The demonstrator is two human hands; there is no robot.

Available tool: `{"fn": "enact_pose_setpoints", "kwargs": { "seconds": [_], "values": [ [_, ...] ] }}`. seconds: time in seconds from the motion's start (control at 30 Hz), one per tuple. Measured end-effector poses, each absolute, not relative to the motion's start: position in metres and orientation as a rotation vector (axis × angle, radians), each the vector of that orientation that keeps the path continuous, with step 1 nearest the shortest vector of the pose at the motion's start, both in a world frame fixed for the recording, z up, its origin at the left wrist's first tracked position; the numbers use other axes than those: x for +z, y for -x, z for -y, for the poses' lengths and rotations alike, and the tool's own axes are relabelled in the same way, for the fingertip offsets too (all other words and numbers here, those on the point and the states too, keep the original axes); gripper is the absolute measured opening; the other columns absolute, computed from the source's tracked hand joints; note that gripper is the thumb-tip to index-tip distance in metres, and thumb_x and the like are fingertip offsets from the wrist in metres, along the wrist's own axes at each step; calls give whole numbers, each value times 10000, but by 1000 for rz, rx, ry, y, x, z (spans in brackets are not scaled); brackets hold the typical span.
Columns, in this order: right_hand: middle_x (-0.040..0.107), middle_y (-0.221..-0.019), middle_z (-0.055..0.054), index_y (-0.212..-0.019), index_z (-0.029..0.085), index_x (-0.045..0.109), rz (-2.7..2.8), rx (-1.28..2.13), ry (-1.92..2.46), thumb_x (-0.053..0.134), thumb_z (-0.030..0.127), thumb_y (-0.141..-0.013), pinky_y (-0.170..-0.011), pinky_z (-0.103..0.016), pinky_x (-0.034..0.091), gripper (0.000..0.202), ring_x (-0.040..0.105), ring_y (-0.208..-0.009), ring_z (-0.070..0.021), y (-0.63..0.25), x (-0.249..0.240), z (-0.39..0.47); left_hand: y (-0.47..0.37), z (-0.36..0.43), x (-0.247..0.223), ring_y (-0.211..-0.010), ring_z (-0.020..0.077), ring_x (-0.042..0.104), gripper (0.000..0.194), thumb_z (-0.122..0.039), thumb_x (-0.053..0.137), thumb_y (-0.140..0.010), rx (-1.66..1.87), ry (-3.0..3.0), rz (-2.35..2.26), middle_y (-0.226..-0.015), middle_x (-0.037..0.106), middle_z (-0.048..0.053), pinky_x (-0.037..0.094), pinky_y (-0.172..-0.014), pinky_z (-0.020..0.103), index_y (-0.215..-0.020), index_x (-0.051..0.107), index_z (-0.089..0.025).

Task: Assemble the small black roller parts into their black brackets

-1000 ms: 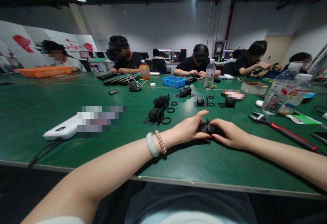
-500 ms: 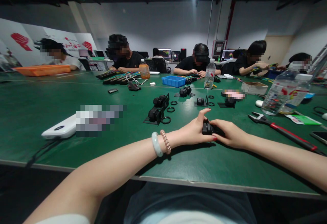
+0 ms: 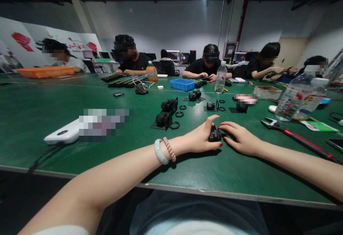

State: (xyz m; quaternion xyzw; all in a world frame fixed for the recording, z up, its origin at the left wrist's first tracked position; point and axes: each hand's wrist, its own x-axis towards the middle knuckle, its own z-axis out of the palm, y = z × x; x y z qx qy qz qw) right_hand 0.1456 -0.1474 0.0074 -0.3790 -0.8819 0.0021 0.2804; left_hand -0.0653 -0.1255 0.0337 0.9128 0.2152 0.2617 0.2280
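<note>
A black cylindrical part (image 3: 214, 134) is gripped by my left hand (image 3: 197, 136), its index finger raised above the part. My right hand (image 3: 244, 139) rests just right of it, thumb and fingers apart around the part's dark pointed end, without a visible grip. Beyond my hands on the green table (image 3: 128, 170) lie similar black parts on brackets (image 3: 163, 119), a further pair (image 3: 194, 95) and one more (image 3: 210, 106). Black rings (image 3: 175, 125) lie beside them.
To the right are red-handled pliers (image 3: 305, 142), water bottles (image 3: 286, 99) and a green packet (image 3: 318, 125). A white power bank (image 3: 63, 131) with a cable lies left. Farther back stand a blue tray (image 3: 182, 84) and an orange bottle (image 3: 152, 73). Several people sit across the table.
My right hand's fingers have spread and come away from the black part. My left hand still holds it and has shifted slightly left.
</note>
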Motion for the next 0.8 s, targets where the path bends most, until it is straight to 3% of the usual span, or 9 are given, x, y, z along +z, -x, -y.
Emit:
{"fn": "enact_pose_setpoints", "kwargs": {
  "seconds": [0.4,0.8],
  "values": [
    [545,-1125,-100,-1126,191,511,2446,51,1055,456,220,-810,-910,-411,424,322,502,-1059,-223,-147,8,143,67,124,35,-858,172,516,781,-336,584,-708,665,-2570,-589,-997,487,76,423,-811,348,-1300,97,-191],
    [585,-997,-94,-1060,174,504,2445,132,868,528,277,-793,-784,-315,480,287,566,-906,-190,-144,18,155,68,123,36,-868,172,518,781,-343,587,-707,646,-2586,-578,-1005,475,75,425,-818,343,-1295,97,-190]
  ]
}}
